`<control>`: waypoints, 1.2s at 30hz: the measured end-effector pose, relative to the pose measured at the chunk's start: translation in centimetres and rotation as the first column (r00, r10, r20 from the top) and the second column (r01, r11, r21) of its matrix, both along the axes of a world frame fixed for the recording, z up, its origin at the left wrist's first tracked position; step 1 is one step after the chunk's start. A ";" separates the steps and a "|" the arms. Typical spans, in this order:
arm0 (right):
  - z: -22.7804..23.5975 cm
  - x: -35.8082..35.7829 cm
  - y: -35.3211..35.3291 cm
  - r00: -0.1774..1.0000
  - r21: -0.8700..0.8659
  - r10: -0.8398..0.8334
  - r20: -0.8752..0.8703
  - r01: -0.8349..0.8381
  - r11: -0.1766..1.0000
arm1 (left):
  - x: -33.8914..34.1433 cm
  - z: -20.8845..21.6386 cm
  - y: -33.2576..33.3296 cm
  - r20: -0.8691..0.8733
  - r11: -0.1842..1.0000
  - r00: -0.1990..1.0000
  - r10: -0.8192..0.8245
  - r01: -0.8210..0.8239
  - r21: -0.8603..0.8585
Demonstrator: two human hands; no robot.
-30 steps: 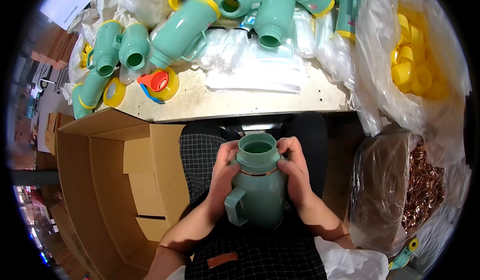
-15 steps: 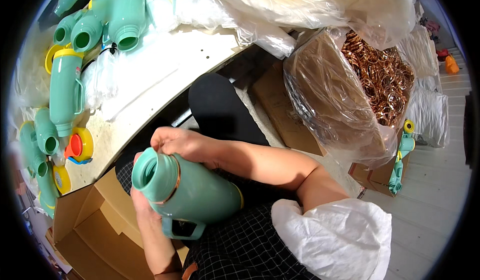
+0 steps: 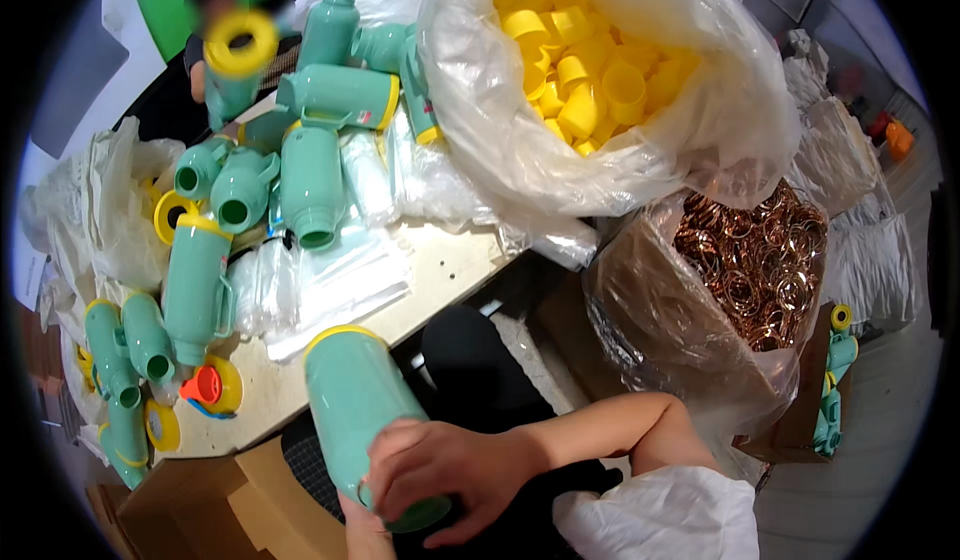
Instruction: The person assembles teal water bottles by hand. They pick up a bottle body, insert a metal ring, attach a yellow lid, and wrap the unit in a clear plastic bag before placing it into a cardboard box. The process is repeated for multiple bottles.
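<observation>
Head: right grip (image 3: 440,468) clasps green flask (image 3: 355,400); left grip (image 3: 362,518) mostly hidden, hold unclear; yellow cups (image 3: 624,94), copper rings (image 3: 745,265) beyond.

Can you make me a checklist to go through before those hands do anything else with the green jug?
1. Right hand on the green jug: ok, near its neck end.
2. Left hand gripping firmly: cannot tell, mostly hidden behind the jug.
3. Yellow rim on the jug: ok.
4. Jug's mouth clear to see: not ok, the right hand covers much of that end.
5. Copper rings in sight: ok, over on the right.
</observation>
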State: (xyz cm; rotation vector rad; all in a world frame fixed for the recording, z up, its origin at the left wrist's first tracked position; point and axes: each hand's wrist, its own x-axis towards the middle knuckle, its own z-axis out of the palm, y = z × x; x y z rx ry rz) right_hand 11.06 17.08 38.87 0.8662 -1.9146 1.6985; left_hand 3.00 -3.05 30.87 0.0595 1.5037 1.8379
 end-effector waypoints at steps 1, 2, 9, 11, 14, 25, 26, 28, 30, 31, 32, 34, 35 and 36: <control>-0.2 -0.1 1.9 0.994 0.000 -0.099 0.053 0.099 0.995 | 0.4 0.2 0.7 0.591 0.929 0.766 0.253 -0.363 0.074; -0.3 -0.5 4.3 0.976 -0.002 -0.192 0.099 0.193 0.981 | -0.4 -2.3 -1.0 0.502 0.957 0.848 0.171 -0.263 0.118; -3.5 -1.4 43.3 -0.225 0.653 -0.760 -0.610 0.400 -0.643 | 0.0 -4.5 -2.5 0.243 0.991 0.962 0.126 -0.112 -0.070; -5.2 3.6 51.3 -0.136 0.898 -0.887 -0.441 -0.062 -0.436 | -0.2 -4.9 -0.8 0.365 0.983 0.917 0.161 -0.184 0.026; -6.2 1.7 47.0 -0.219 0.768 -0.905 -0.365 0.479 -0.425 | -0.6 -4.5 -0.3 0.336 0.959 0.909 0.247 -0.278 0.046; -5.5 3.7 10.8 0.532 -0.341 -0.173 0.829 0.725 0.599 | -3.0 -1.5 3.1 0.402 0.869 0.856 0.325 -0.438 0.231; -6.9 4.4 8.4 0.717 -0.265 -0.305 0.627 0.564 0.782 | -2.9 -1.0 3.1 0.399 0.862 0.849 0.347 -0.456 0.222; -8.6 5.0 4.9 0.833 0.239 -0.542 0.114 0.506 0.829 | -2.5 -0.7 1.3 0.322 0.893 0.896 0.304 -0.386 0.230; -8.9 6.0 0.8 0.772 0.261 -0.523 0.362 0.455 0.851 | -2.3 -0.3 -0.6 0.244 0.930 0.937 0.251 -0.303 0.207; -9.3 6.2 -0.1 0.754 0.286 -0.500 0.426 0.412 0.865 | -2.7 -0.6 -2.2 0.181 0.946 0.959 0.218 -0.254 0.203; -9.1 6.7 -0.4 0.698 0.411 -0.525 0.486 0.347 0.843 | -2.9 -0.6 -3.6 0.010 0.976 0.982 0.189 -0.189 0.107; -10.3 7.3 1.4 0.624 0.399 -0.586 0.516 0.430 0.810 | -2.5 -0.8 -6.5 -0.238 0.986 0.971 -0.014 -0.025 -0.163; -10.9 7.0 2.4 0.553 0.261 -0.552 0.624 0.517 0.815 | -1.5 -0.9 -6.9 -0.354 0.958 0.921 -0.165 0.064 -0.278; -10.9 5.9 2.9 0.607 0.080 -0.428 0.670 0.514 0.854 | -0.1 -0.7 -6.6 -0.440 0.906 0.838 -0.324 0.141 -0.399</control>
